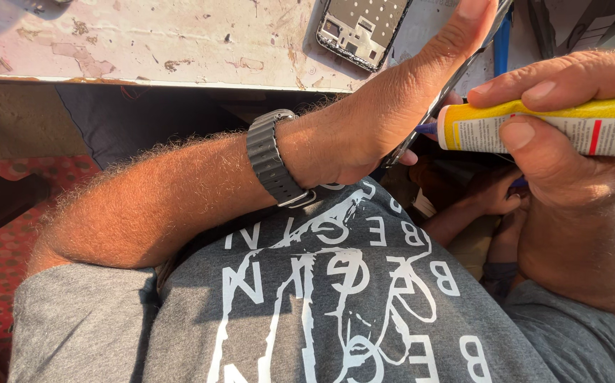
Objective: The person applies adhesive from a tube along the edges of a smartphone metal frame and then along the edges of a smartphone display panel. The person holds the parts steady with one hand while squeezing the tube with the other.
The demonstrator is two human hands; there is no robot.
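Observation:
My left hand (392, 99) grips a thin flat dark panel (441, 99) edge-on, held up near my chest; a black wristwatch (273, 164) sits on that wrist. My right hand (556, 135) is closed around a yellow and white glue tube (549, 128) with a red stripe. The tube's small purple nozzle (427, 129) touches the edge of the panel. A bare phone frame (361, 28) with exposed metal lies on the worn table top (151, 42) beyond my left hand.
A blue pen-like object (500, 42) stands behind the panel. Another person's hand and forearm (478, 202) show below my right hand. A red patterned floor mat (2, 255) lies at the left, under the table edge.

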